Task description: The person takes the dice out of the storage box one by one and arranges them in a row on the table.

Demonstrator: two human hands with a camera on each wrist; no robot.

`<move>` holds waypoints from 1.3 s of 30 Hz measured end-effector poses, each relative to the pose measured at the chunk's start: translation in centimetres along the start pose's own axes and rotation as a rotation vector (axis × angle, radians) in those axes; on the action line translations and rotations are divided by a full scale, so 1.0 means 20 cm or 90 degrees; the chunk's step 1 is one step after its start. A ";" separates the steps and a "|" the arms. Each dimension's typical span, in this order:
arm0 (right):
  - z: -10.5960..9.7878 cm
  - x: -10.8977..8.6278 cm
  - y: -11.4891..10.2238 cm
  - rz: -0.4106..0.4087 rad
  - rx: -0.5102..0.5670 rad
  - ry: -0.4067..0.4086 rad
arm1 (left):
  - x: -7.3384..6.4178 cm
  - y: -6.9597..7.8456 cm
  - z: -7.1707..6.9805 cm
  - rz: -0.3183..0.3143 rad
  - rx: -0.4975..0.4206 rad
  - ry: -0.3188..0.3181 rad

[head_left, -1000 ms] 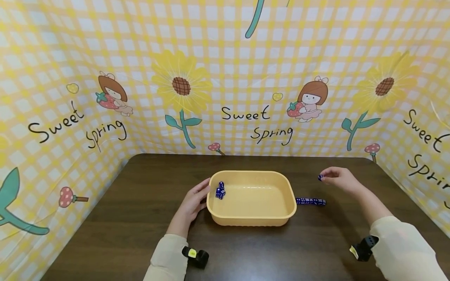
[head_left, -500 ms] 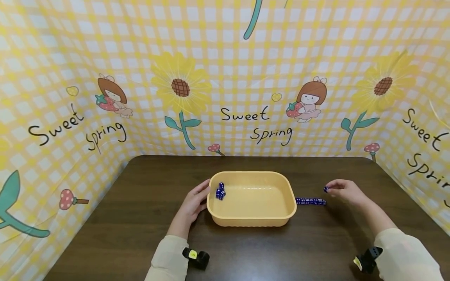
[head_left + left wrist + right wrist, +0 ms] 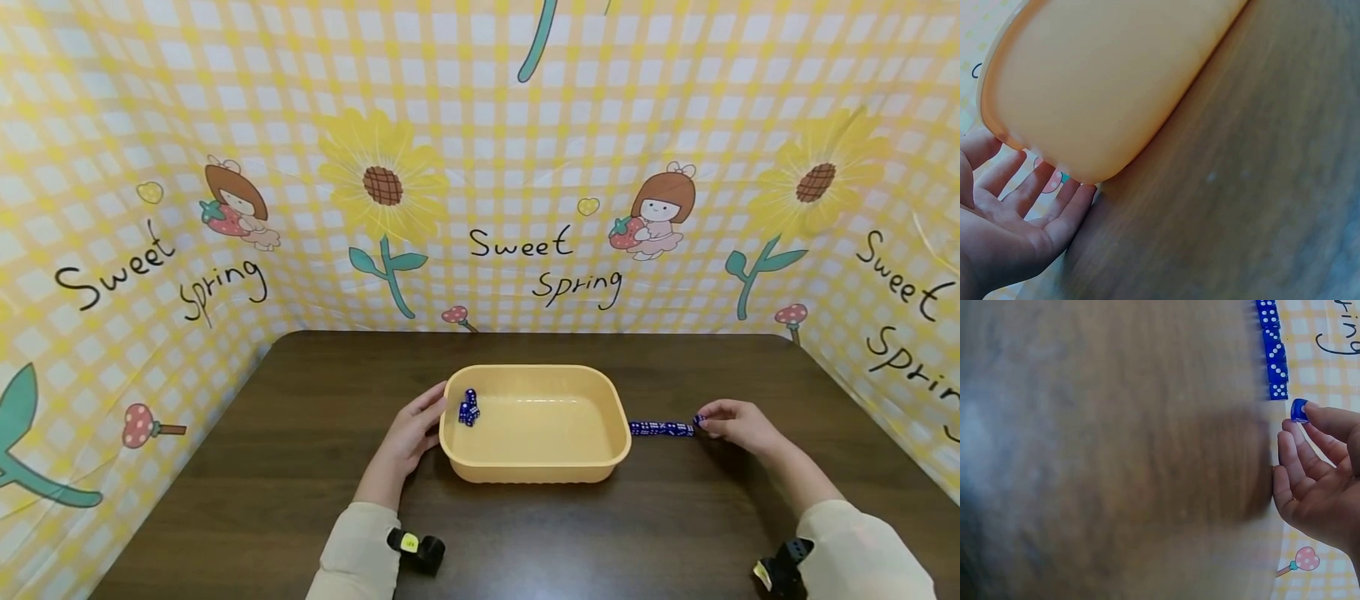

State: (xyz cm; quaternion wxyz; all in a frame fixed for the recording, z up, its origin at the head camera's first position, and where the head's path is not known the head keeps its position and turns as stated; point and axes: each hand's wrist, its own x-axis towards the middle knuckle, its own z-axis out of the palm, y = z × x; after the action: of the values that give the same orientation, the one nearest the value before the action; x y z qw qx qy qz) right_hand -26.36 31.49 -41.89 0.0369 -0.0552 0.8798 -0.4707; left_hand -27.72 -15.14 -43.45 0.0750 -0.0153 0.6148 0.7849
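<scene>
Between thumb and fingers my right hand (image 3: 744,427) pinches one blue die (image 3: 1299,410) with white pips. It sits just off the right end of a straight row of blue dice (image 3: 662,429); a small gap shows in the right wrist view. The row runs right from the yellow plastic tub (image 3: 536,473). My left hand (image 3: 411,431) touches the tub's left side, its fingertips against the outer wall (image 3: 1079,172) and fingers fairly straight. Inside the tub, several loose blue dice (image 3: 468,410) lie in a small cluster by the left wall.
Everything stands on a dark wooden table (image 3: 570,542). A yellow checked cloth (image 3: 495,167) with printed flowers hangs behind and along both sides. Each wrist wears a black camera (image 3: 423,552).
My right hand has come down and slightly right, bringing its pinched die to the right end of the row. The left hand and the tub have stayed in place.
</scene>
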 end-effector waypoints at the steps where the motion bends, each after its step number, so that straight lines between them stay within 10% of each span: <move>1: 0.00 0.00 0.00 0.000 0.000 0.002 | 0.00 0.00 0.00 0.000 0.000 -0.001; 39: 0.04 -0.02 0.03 -0.001 -0.037 0.022 | 0.00 0.01 0.00 -0.008 -0.005 -0.004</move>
State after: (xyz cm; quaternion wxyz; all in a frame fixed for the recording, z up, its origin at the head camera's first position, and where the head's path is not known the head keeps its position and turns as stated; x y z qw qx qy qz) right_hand -25.95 31.19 -42.80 0.0198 -0.0489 0.8936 -0.4458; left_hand -27.81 -15.10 -43.34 0.0817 -0.0167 0.6111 0.7871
